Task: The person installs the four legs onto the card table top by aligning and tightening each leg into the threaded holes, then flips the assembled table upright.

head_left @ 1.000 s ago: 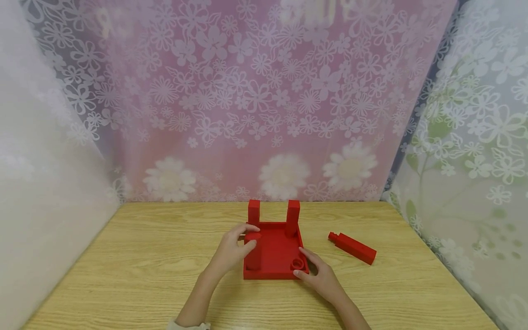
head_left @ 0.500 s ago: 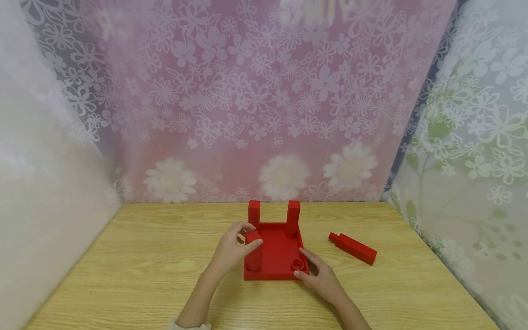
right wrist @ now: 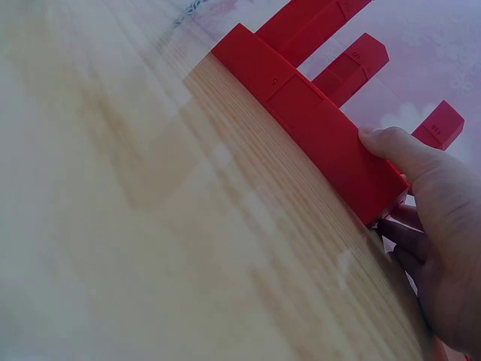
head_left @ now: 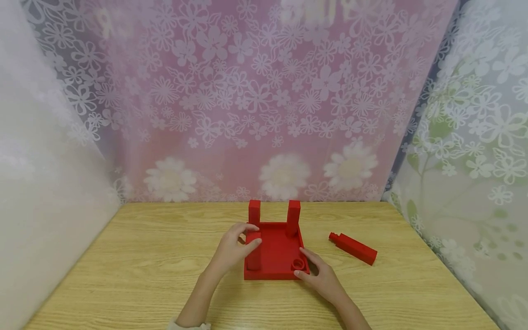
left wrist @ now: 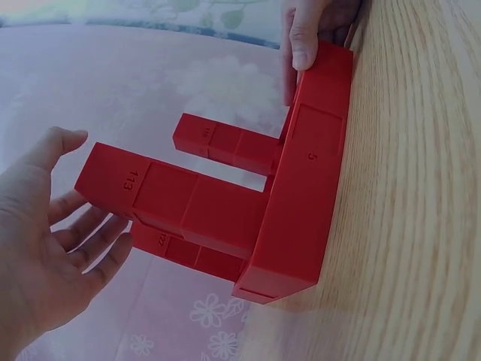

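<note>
A shallow red square base (head_left: 275, 276) with a raised rim lies on the table. Red square posts stand at its corners: far left (head_left: 254, 211), far right (head_left: 293, 219) and near left (head_left: 253, 259). At the near-left post's top, my left hand (head_left: 230, 245) has its thumb and fingers loosely curled round it; that post bears the number 113 (left wrist: 129, 180) in the left wrist view. My right hand (head_left: 321, 277) grips the base's near-right corner, thumb on the front wall (right wrist: 353, 169), fingers on the outer side. Beside the thumb, a round socket (head_left: 298, 264) shows inside that corner.
A loose red post (head_left: 354, 249) with a narrower, ridged end lies to the right of the base. Wood-grain table (head_left: 165, 256) extends all round. Flowered pink cloth (head_left: 264, 114) hangs behind, with pale sheets at both sides.
The near-left post stood turned, a corner facing forward, half a second ago; now it sits square to the base. My left fingers have shifted slightly around its top. My right hand holds still.
</note>
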Available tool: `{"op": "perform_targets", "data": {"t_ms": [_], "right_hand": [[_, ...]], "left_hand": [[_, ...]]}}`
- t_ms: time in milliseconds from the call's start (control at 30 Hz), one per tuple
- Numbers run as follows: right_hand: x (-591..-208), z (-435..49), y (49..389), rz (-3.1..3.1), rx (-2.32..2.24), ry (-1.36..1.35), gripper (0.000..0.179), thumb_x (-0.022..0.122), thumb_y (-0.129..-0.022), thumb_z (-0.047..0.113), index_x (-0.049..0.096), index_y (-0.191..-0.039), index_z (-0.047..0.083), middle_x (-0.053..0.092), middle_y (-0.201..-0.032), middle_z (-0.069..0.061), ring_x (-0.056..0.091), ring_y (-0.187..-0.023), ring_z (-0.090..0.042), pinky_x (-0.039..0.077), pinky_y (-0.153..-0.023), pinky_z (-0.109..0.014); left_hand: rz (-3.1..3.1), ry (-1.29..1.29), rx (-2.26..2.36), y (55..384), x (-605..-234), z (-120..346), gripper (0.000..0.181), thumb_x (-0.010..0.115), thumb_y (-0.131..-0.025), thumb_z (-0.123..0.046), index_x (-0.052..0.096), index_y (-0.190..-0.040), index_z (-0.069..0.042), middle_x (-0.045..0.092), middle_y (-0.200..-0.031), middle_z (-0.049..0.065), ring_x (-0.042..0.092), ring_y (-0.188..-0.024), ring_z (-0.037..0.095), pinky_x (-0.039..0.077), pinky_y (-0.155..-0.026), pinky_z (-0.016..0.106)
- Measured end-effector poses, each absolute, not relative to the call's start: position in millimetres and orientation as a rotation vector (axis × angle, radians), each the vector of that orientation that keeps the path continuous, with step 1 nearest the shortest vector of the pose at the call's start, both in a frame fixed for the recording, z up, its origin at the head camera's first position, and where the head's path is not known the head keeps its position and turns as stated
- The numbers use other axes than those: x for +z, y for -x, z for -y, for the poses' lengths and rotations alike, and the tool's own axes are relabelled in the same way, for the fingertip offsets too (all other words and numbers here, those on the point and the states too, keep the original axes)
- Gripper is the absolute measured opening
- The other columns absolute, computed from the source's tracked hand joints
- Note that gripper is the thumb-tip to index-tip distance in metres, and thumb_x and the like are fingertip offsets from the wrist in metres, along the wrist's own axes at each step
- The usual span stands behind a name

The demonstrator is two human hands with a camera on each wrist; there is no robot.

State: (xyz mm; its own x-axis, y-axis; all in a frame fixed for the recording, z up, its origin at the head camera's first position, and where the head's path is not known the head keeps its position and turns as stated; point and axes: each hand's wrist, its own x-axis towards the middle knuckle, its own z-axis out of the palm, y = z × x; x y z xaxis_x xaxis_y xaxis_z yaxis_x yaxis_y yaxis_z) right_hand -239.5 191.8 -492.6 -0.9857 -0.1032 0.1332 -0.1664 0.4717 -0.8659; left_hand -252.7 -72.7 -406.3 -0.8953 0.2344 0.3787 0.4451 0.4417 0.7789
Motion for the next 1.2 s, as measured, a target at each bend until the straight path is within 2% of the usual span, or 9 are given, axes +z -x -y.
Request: {"op": "perform_targets", "data": {"t_ms": [167, 433, 533, 700, 967, 1200], "right_hand": [[-494.1, -191.8, 239.9, 2.647, 1.575, -0.225, 0.068, 0.076, -0.075, 0.034, 0.049, -0.135, 0.02, 0.041, -0.138, -0.005, 0.033, -0.129, -0.026, 0.031, -0.1, -0.044], [-494.5, -191.5, 241.0, 2.649, 1.589, -0.229, 0.067, 0.076, -0.075, 0.033, 0.048, -0.135, 0.02, 0.041, -0.138, -0.005, 0.033, -0.129, -0.026, 0.031, -0.1, -0.044], [-494.2, -191.5, 241.0, 2.649, 1.589, -0.23, 0.067, 0.076, -0.075, 0.033, 0.048, -0.135, 0.02, 0.041, -0.138, -0.005, 0.032, -0.129, -0.027, 0.029, -0.1, -0.046], [-492.5, -190.6, 239.7, 2.65, 1.585, -0.225, 0.067, 0.075, -0.076, 0.033, 0.048, -0.135, 0.019, 0.041, -0.138, -0.007, 0.031, -0.129, -0.028, 0.029, -0.1, -0.046], [-489.3, -190.4, 238.2, 2.643, 1.601, -0.227, 0.066, 0.075, -0.076, 0.033, 0.048, -0.135, 0.019, 0.041, -0.138, -0.007, 0.031, -0.13, -0.029, 0.029, -0.1, -0.049], [-491.7, -191.2, 239.6, 2.649, 1.609, -0.214, 0.068, 0.076, -0.075, 0.033, 0.048, -0.135, 0.02, 0.041, -0.138, -0.004, 0.031, -0.13, -0.027, 0.028, -0.101, -0.048]], "left_hand": [[2.49, 0.436, -1.478, 250.0, -405.6, 71.5, 0.044, 0.074, -0.076, -0.039, 0.05, -0.103, -0.013, 0.05, -0.095, 0.002, 0.048, -0.082, 0.017, 0.045, -0.067, 0.032], [2.506, 0.403, -1.496, 251.2, -405.3, 74.1, 0.043, 0.075, -0.074, -0.04, 0.047, -0.092, -0.014, 0.05, -0.083, -0.001, 0.049, -0.076, 0.016, 0.045, -0.064, 0.031], [2.511, 0.438, -1.498, 251.4, -404.8, 76.5, 0.039, 0.075, -0.076, -0.037, 0.05, -0.095, -0.015, 0.051, -0.083, -0.002, 0.05, -0.076, 0.016, 0.046, -0.064, 0.032], [2.517, 0.504, -1.469, 251.9, -405.5, 79.4, 0.032, 0.072, -0.08, -0.03, 0.054, -0.102, -0.017, 0.053, -0.093, -0.006, 0.051, -0.081, 0.013, 0.047, -0.069, 0.031], [2.505, 0.584, -1.445, 252.2, -401.8, 79.4, 0.019, 0.064, -0.084, -0.014, 0.061, -0.103, -0.018, 0.054, -0.1, -0.007, 0.05, -0.087, 0.014, 0.046, -0.073, 0.032], [2.481, 0.642, -1.482, 251.7, -401.1, 79.7, 0.028, 0.054, -0.084, -0.003, 0.066, -0.104, -0.018, 0.054, -0.1, -0.005, 0.049, -0.087, 0.016, 0.046, -0.074, 0.033]]}}
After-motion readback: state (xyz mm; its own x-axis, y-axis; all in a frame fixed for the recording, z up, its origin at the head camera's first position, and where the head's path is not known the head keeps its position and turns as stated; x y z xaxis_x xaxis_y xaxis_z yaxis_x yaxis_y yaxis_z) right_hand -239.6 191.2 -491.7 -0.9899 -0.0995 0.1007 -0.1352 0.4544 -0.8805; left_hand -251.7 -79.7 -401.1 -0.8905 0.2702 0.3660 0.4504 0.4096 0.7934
